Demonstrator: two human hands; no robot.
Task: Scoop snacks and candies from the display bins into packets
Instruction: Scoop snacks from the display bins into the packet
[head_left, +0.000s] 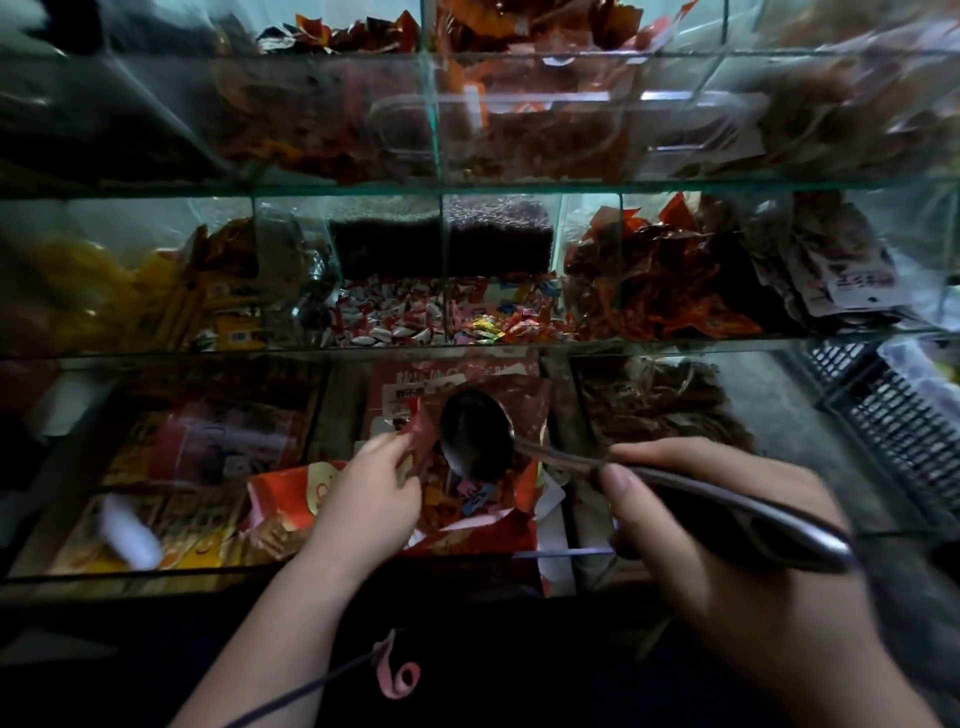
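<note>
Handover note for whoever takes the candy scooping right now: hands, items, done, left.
Left hand pinches the rim of the red packet, holding it open at the lowest shelf.
Right hand grips the metal ladle; its bowl hangs over the packet mouth and looks empty.
Done: some wrapped candies lie in the packet.
Left: probably more scoops from the candy bins on the middle shelf; packet not closed.

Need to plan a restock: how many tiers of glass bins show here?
3: the top tier, the middle tier below it, and the bottom tier nearest the camera. More may sit above the frame.
</note>
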